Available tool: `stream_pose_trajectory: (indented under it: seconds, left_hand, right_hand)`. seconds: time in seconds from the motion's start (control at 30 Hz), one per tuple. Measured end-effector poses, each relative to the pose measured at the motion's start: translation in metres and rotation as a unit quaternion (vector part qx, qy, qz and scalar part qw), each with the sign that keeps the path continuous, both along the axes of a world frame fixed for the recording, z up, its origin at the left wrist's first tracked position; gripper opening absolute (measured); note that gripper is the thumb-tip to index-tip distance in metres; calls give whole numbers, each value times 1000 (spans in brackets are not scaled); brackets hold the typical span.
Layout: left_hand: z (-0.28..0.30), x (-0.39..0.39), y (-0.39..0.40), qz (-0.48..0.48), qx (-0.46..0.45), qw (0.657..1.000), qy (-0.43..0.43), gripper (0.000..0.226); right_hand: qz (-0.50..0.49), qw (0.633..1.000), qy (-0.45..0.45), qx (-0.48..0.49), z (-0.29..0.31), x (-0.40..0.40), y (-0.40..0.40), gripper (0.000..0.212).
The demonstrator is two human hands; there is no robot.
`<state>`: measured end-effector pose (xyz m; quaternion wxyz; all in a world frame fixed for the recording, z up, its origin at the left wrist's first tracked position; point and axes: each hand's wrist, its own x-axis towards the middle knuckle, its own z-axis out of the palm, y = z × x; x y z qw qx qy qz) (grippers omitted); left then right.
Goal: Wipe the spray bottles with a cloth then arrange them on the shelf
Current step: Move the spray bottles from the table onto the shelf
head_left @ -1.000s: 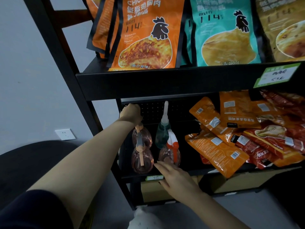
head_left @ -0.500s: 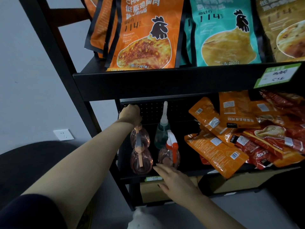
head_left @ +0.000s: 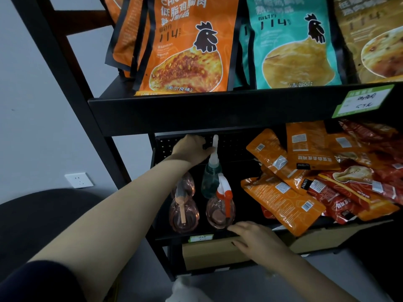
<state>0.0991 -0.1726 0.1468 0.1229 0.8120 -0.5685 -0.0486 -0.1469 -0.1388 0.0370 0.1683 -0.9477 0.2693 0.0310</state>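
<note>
Left hand (head_left: 192, 149) reaches deep, fingers curled beside the upright teal plastic spray bottle (head_left: 211, 177), grip unclear; right hand (head_left: 255, 238) lies flat, fingers straight, by the shelf edge (head_left: 174, 236).

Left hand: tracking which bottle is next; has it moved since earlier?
Yes: the left hand shifted right along the back panel, up to the teal bottle's nozzle.

Left hand (head_left: 192, 149) shifted right along the back of the lower shelf (head_left: 218, 236), off the rear pink bottle (head_left: 184, 185) and now against the white neck of the teal bottle (head_left: 211, 177). Right hand (head_left: 259, 240) slid right along the shelf's front edge, fingers (head_left: 235, 228) now just past the base of the red-trigger bottle (head_left: 220, 211).
</note>
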Motion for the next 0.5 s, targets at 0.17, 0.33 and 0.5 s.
stream_pose_trajectory:
  seconds: [0.17, 0.33, 0.5]
  left_hand:
    - [-8, -16, -27, 5, -3, 997, 81, 38]
    - [-8, -12, -34, 10, 11, 998, 56, 15]
    - [0, -4, -32, -60, 63, 995, 46, 35]
  right_hand:
    - [-49, 999, -10, -9, 5, 1, -31, 40]
    - [-150, 983, -97, 47, 8, 30, -76, 33]
    - [-222, 945, -190, 151, 1, 74, -115, 51]
